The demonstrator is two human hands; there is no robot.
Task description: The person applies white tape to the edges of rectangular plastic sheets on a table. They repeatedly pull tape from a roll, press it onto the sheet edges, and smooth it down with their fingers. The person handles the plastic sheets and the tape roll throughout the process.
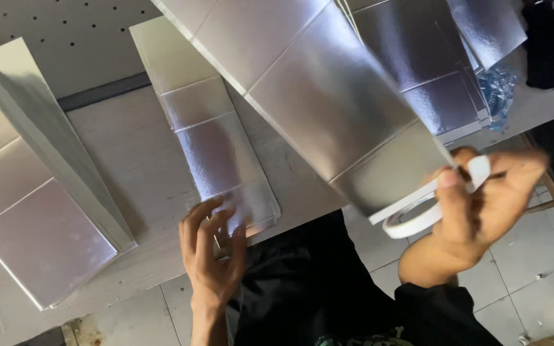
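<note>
The right hand [482, 205] pinches a white tape roll [418, 214] and a big silver sheet [328, 96], creased into panels, shiny, long axis running from far left to near right above the desk [129, 154]. The left hand [213, 250], fingers spread open, presses the near end of a narrower silver sheet [213, 141] lying flat, pointing away.

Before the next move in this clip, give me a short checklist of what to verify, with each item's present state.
1. Right hand grips the white tape roll: ok.
2. Tape end pulled free of the roll, pinched at the fingertips: ok.
3. Large silver sheet lifted above the table: ok.
4. Left hand presses the near end of the flat silver stack: ok.
5. Tape stuck to the sheet's edge: cannot tell.
6. Stack lies fully on the table: not ok, near end overhangs.
</note>
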